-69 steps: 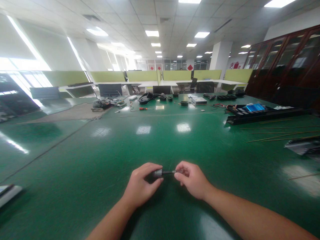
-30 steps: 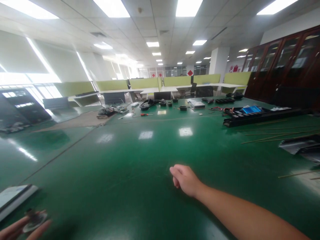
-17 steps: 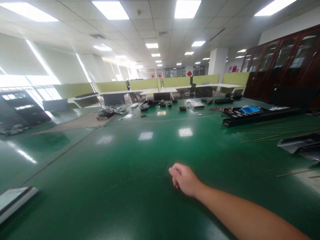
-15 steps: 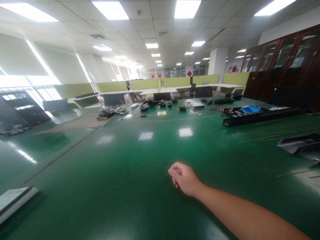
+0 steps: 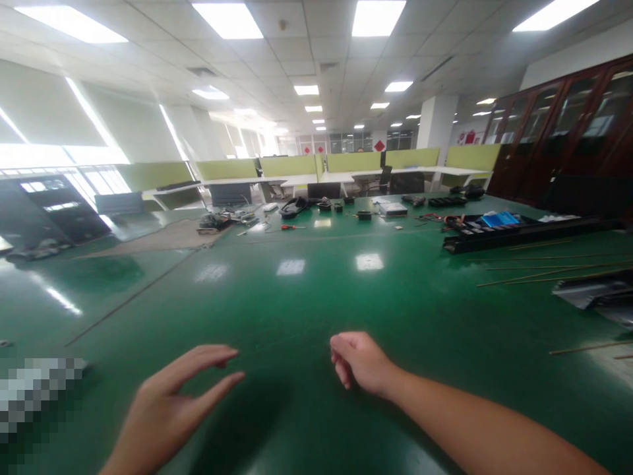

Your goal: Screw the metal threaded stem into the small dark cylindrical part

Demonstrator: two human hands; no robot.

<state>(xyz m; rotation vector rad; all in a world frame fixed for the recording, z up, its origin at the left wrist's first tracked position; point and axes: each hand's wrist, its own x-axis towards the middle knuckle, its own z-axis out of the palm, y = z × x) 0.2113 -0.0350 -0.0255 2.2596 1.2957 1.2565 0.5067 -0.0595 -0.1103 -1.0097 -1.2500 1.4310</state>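
Observation:
My left hand (image 5: pixel 173 402) is over the near part of the green table (image 5: pixel 297 303), its thumb and fingers apart and nothing between them. To its right, my right hand (image 5: pixel 363 361) is closed, with the fingers curled in and the thumb against them. Whether anything small is inside that hand is hidden. A gap of bare green surface separates the two hands. At the left edge lies a flat object, blurred into blocks (image 5: pixel 37 389), left of my left hand.
A red screwdriver (image 5: pixel 293 227), small black parts (image 5: pixel 364 216) and a white box (image 5: pixel 393 209) lie toward the far edge. On the right are a long black channel (image 5: pixel 524 236), a blue packet (image 5: pixel 500 219), thin rods (image 5: pixel 539 270) and metal pieces (image 5: pixel 588 290). Brown sheet (image 5: pixel 153 239) lies far left.
My left hand has come into view at the lower left, open. My right hand stays nearly in place, still closed. The view has shifted slightly.

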